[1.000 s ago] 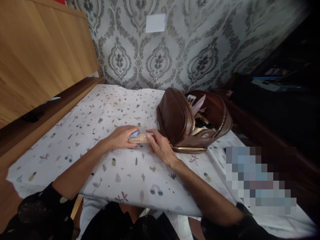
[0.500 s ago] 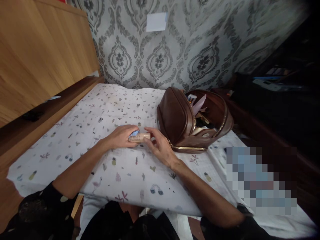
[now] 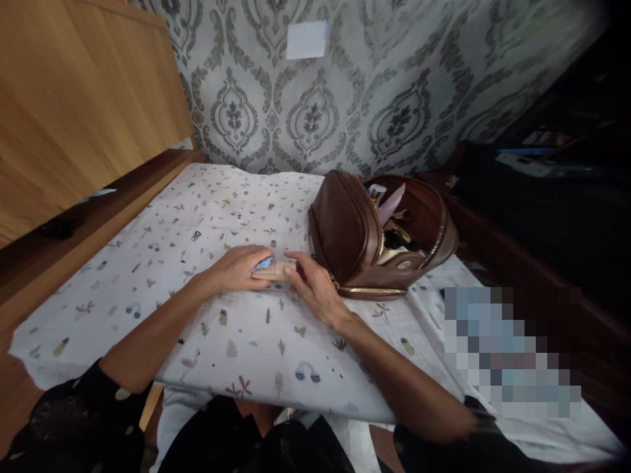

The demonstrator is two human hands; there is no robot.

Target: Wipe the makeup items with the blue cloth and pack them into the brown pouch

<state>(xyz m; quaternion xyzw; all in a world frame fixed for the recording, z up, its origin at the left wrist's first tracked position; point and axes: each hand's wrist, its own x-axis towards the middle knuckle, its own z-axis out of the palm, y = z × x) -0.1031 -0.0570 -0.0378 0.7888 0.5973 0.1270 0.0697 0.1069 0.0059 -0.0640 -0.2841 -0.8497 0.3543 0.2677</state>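
Observation:
My left hand point(image 3: 241, 268) is wrapped round a small beige tube point(image 3: 279, 270) that lies sideways over the patterned cloth. Something blue point(image 3: 263, 264) shows between the fingers of that hand, beside the tube. My right hand point(image 3: 315, 286) is at the tube's right end, its thumb and a finger near or on the tip, with the index finger raised above it; whether it grips the tube is hard to tell. Just right of my right hand stands a brown leather bag point(image 3: 345, 220), unzipped, with mixed items inside, among them a pale pink piece point(image 3: 392, 205).
A white cloth with small printed figures point(image 3: 221, 217) covers the surface. At the left stands a wooden cabinet point(image 3: 89, 112). Behind is a patterned wall with a white plate point(image 3: 306, 39). Dark objects and a blurred-out patch point(image 3: 513, 355) are at the right.
The view has shifted slightly. My right thumb and fingers have moved a little at the tube's end; my left hand keeps its hold.

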